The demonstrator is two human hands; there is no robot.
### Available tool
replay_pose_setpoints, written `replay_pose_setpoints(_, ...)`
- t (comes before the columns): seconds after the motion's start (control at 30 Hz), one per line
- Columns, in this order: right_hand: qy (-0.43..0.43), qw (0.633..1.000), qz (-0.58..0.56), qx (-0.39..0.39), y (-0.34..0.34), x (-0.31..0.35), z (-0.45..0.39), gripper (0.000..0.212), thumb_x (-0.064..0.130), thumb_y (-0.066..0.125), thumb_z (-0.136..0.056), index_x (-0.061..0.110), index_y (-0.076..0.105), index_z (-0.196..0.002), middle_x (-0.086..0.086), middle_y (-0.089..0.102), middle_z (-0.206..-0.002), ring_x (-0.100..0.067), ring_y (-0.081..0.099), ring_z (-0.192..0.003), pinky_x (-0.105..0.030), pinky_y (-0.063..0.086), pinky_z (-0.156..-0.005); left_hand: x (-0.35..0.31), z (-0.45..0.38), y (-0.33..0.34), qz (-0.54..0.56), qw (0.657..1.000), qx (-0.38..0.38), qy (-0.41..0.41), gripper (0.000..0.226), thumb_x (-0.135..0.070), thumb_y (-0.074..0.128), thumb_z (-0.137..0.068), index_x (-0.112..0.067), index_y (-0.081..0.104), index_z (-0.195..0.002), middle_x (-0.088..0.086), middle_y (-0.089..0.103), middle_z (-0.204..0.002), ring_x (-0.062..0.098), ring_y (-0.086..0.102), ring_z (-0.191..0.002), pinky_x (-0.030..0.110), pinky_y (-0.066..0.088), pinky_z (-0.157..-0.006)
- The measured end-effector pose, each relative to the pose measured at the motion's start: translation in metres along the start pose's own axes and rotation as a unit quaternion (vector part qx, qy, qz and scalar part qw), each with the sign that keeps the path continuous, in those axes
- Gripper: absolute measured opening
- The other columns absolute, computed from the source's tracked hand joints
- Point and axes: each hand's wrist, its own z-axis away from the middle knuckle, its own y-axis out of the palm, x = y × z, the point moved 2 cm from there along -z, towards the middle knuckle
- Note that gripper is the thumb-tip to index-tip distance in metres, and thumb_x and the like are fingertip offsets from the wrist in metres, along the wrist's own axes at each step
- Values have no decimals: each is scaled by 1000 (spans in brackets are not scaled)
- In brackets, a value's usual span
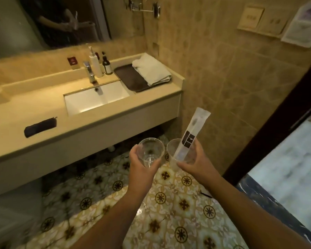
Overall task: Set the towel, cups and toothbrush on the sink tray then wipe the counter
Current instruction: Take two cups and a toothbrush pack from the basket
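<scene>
My left hand (pixel 142 165) grips a clear plastic cup (pixel 151 150) over the patterned floor, in front of the counter. My right hand (pixel 196 162) holds a second clear cup (pixel 174 148) with a wrapped toothbrush (pixel 194 130) standing in it, tilted up to the right. A dark brown tray (pixel 127 76) lies on the counter to the right of the sink. A folded white towel (pixel 151 70) rests on the tray's right half, overhanging toward the wall.
The beige counter (pixel 43 112) carries a white basin (pixel 95 99), a chrome tap (pixel 89 71), a white pump bottle (pixel 94 64), a dark bottle (pixel 106 66) and a black pouch (pixel 40 127). A tiled wall stands right; a dark door frame (pixel 276 114) is beside me.
</scene>
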Motion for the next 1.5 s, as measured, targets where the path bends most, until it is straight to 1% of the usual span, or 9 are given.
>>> replay_pose_setpoints(0.13,14,999,22,25,14,7,-71,99,40,84,-69,53,19,-142,36,41,-118,9,51,-105,-8,47,-70,10,-62,-12,1,1000,-23,-14,86,-43,81,-76,-51,23,-138,-11,39,-150,2,37,-134,17,34,-101)
replay_pose_setpoints(0.2,11,999,26,34,17,8,-113,96,40,84,-67,53,22,-139,31,45,-117,5,53,-105,-11,51,-69,15,-100,-13,-7,999,-33,-21,90,-40,82,-77,-47,21,-143,-6,39,-153,5,38,-136,24,36,-106)
replay_pose_setpoints(0.33,19,998,31,50,17,11,-212,98,52,82,-59,47,28,-140,17,51,-129,-5,56,-114,-35,54,-90,19,-188,-3,-32,998,-50,-16,98,-44,81,-75,-40,17,-149,-7,40,-152,9,39,-135,25,34,-100)
replay_pose_setpoints(0.7,13,994,86,62,13,60,-486,92,23,82,-76,26,25,-148,-2,36,-152,-25,40,-134,-37,42,-96,19,-424,18,-89,991,-99,-20,94,-47,80,-76,-40,17,-145,-7,37,-155,14,40,-136,26,32,-104)
replay_pose_setpoints(0.8,0,991,116,66,19,62,-542,90,28,80,-76,26,26,-147,-1,38,-150,-23,39,-134,-40,40,-102,30,-478,21,-94,990,-105,-22,92,-46,80,-76,-42,18,-143,-6,36,-156,17,41,-136,28,34,-105)
replay_pose_setpoints(0.97,-14,991,93,93,42,59,-637,82,33,80,-66,34,36,-135,12,54,-129,-2,54,-113,-16,43,-80,58,-574,17,-63,992,-107,-23,92,-44,82,-74,-37,22,-144,-2,40,-154,17,43,-136,30,38,-106)
replay_pose_setpoints(1.17,19,991,73,115,74,56,-761,88,32,80,-67,39,29,-138,3,48,-141,-16,54,-123,-42,46,-104,90,-700,10,-70,992,-95,-39,88,-49,82,-73,-42,24,-140,-7,40,-153,16,44,-135,21,36,-97)
replay_pose_setpoints(1.43,6,986,113,119,108,45,-903,85,25,76,-72,30,27,-141,1,48,-142,-16,49,-129,-47,43,-107,141,-828,17,-87,986,-115,-89,92,-62,79,-69,-51,22,-140,-19,46,-142,-2,46,-113,11,38,-86)
replay_pose_setpoints(1.5,3,985,115,126,117,37,-930,84,21,77,-75,29,26,-142,-1,47,-143,-19,48,-130,-47,41,-109,152,-848,21,-78,985,-120,-101,90,-64,78,-67,-58,21,-136,-34,44,-134,-6,48,-107,8,38,-83)
